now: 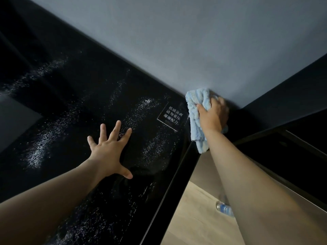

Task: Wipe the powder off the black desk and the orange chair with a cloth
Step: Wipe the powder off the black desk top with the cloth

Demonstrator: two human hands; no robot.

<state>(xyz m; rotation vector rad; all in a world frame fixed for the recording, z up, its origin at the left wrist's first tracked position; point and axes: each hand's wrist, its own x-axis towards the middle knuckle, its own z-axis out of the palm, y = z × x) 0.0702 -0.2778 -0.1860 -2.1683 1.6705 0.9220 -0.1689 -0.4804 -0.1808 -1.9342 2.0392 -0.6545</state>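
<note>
The right hand (212,115) grips the blue cloth (195,119) and covers much of it, fingertips blurred against the grey wall (194,41), and the right forearm hides part of a plastic bottle (223,208) on the wooden floor (191,221), contents not discernible. The cloth is at the far right corner of the black desk (79,89), just beside a small sign (169,116) with white characters. The left hand (108,151) lies flat, fingers spread, on the glossy top among streaks of white powder (38,152) scattered across it.
</note>
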